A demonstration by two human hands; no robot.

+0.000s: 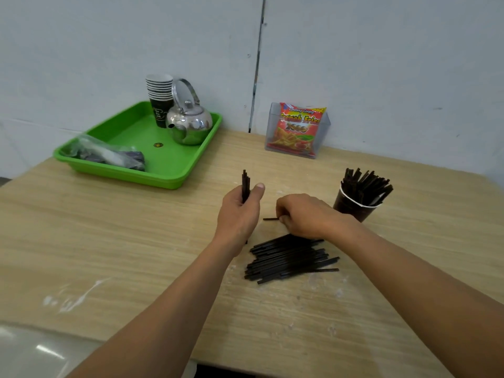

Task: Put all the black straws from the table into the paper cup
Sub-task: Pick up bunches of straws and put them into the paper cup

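A pile of black straws (289, 257) lies on the wooden table (136, 241) in front of me. My left hand (240, 211) grips a small upright bundle of black straws (245, 184) above the table, left of the pile. My right hand (305, 216) is curled just behind the pile and pinches a single black straw (270, 219) that lies level, pointing left. A dark paper cup (351, 208) with a white rim stands right of that hand, with several black straws (365, 184) standing in it.
A green tray (174, 170) at the back left holds a steel kettle (189, 124), a stack of paper cups (160, 96) and a plastic bag (109, 155). A clear holder with a snack packet (298, 129) stands against the wall.
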